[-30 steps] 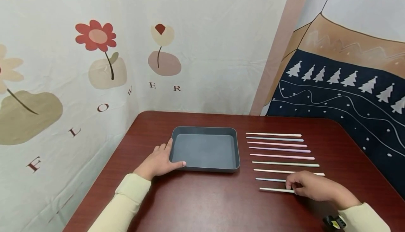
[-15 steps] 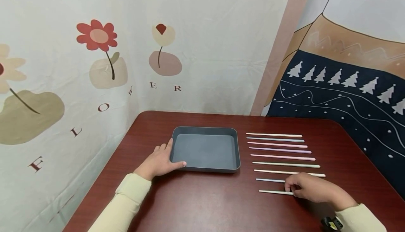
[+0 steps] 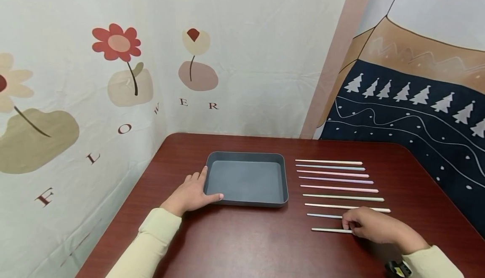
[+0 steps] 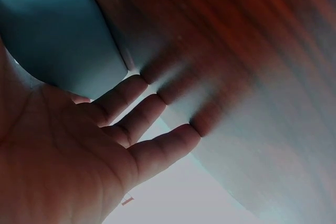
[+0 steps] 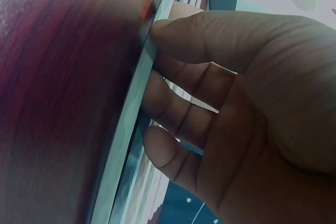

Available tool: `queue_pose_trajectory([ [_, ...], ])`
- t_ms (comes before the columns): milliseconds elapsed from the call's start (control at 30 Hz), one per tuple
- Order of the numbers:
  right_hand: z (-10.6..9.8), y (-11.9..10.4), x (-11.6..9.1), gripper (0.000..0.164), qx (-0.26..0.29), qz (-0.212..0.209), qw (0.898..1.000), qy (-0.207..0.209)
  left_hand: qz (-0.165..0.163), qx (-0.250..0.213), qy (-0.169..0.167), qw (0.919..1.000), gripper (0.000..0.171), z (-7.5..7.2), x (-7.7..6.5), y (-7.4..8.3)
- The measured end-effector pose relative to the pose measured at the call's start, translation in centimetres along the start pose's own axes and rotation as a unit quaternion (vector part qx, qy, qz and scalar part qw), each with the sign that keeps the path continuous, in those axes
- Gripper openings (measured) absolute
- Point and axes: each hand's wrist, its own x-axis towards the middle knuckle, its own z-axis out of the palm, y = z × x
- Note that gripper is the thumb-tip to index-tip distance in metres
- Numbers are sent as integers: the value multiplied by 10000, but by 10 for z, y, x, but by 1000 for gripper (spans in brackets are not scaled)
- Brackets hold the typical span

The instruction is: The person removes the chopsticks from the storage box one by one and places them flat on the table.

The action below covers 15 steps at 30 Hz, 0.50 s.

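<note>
A dark grey rectangular tray (image 3: 246, 181) lies on the table left of the chopsticks. My left hand (image 3: 191, 194) rests at its near left corner, thumb over the front edge and fingers spread along the left side. In the left wrist view, three fingertips (image 4: 178, 132) touch the tabletop beside the tray wall (image 4: 68, 40). At the right, my right hand (image 3: 373, 226) pinches the nearest chopstick, a pale green one (image 3: 330, 230), between thumb and fingers; it lies low at the table. The hand covers its right part and that of the light blue chopstick (image 3: 323, 215) behind.
Several other chopsticks, such as a green one (image 3: 342, 197), a pink one (image 3: 339, 188) and a purple one (image 3: 335, 180), lie in a roughly parallel row behind the right hand. The brown table (image 3: 242, 244) meets printed curtains (image 3: 257, 80) at its back and left.
The pinched chopstick's left end has shifted slightly toward the front, and the right hand has moved very little. The left hand and tray stay in place.
</note>
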Motion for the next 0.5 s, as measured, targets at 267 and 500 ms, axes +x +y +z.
queue_pose_trajectory([
  [267,0,1,0,32,-111,-66,9999,81,49,-31,41,10000,126,1,0,0],
  [500,0,1,0,31,-72,-59,9999,110,107,-10,140,9998,124,1,0,0],
])
